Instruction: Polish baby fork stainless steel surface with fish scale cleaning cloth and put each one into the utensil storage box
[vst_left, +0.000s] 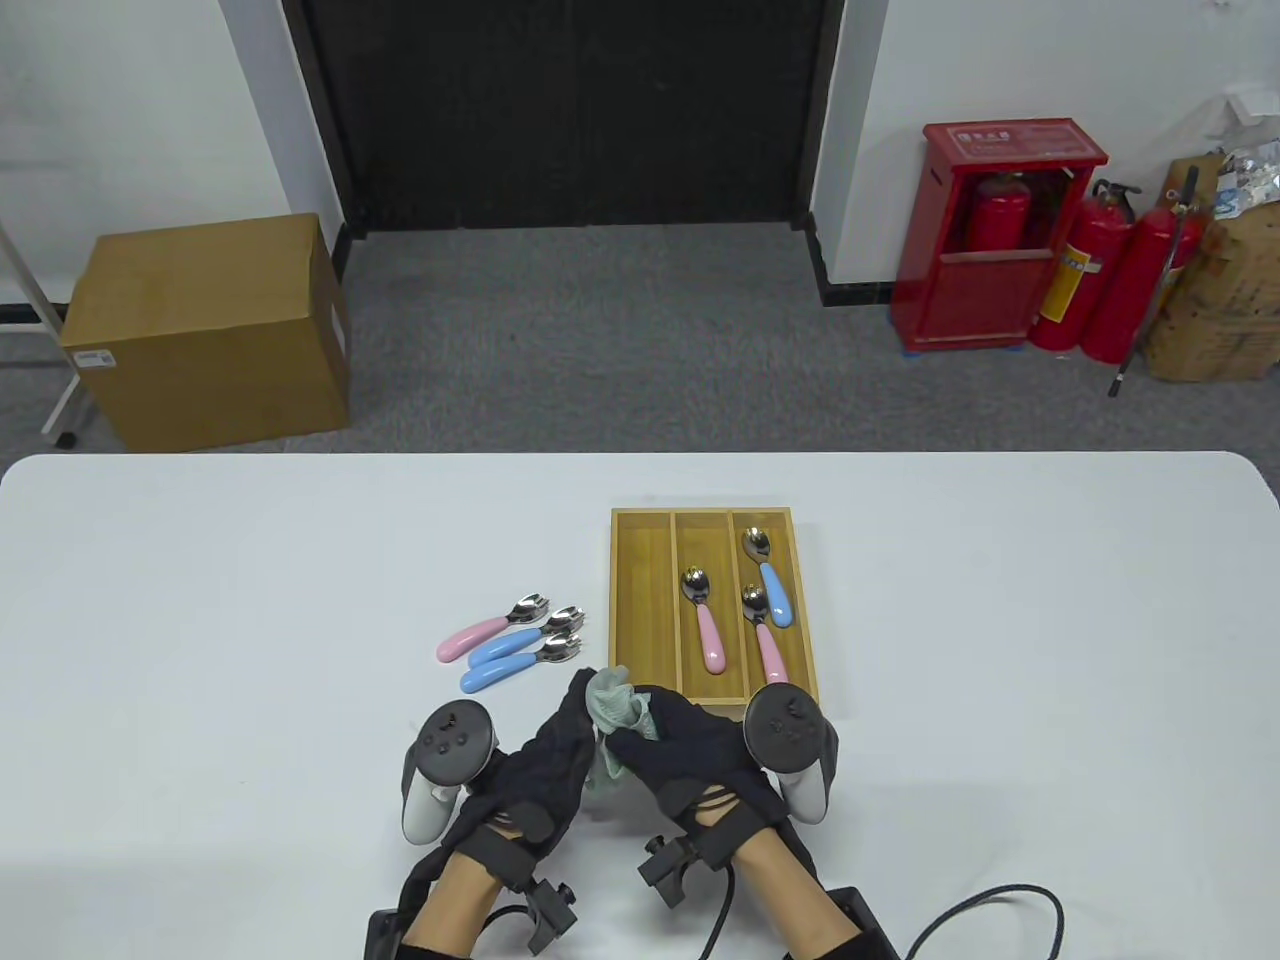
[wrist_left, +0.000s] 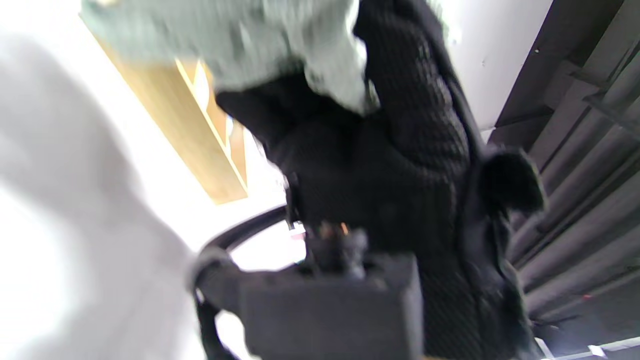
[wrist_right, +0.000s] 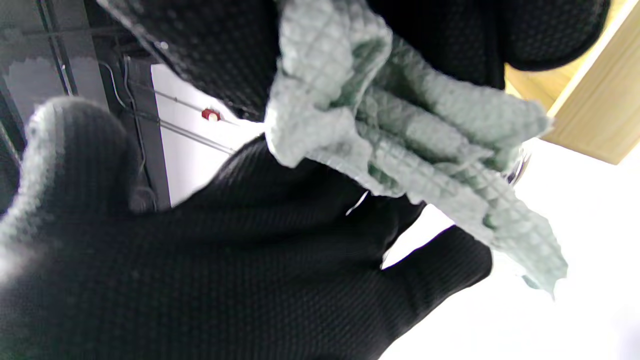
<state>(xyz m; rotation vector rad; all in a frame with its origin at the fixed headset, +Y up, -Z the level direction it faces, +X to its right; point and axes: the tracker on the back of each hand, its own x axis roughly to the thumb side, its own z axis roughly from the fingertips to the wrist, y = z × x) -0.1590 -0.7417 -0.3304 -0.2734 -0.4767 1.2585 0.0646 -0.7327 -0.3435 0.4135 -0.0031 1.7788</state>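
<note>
My two gloved hands meet at the table's front, just before the wooden utensil box (vst_left: 640, 600). A crumpled pale green cloth (vst_left: 615, 705) is bunched between them. My right hand (vst_left: 660, 735) curls its fingers round the cloth (wrist_right: 400, 135). My left hand (vst_left: 572, 725) grips it from the other side. A small shiny edge (wrist_right: 520, 165) peeks from the folds; what it belongs to is hidden. A pink-handled fork (vst_left: 480, 633) and two blue-handled forks (vst_left: 510, 645) (vst_left: 505, 672) lie on the table left of the box. In the blurred left wrist view the cloth (wrist_left: 250, 40) is at the top.
The box holds a pink-handled utensil (vst_left: 708, 625) in its middle compartment, and a blue one (vst_left: 772, 590) and a pink one (vst_left: 765, 640) in the right. Its left compartment is bare. The box's corner (wrist_left: 175, 125) (wrist_right: 595, 120) is close beside both hands.
</note>
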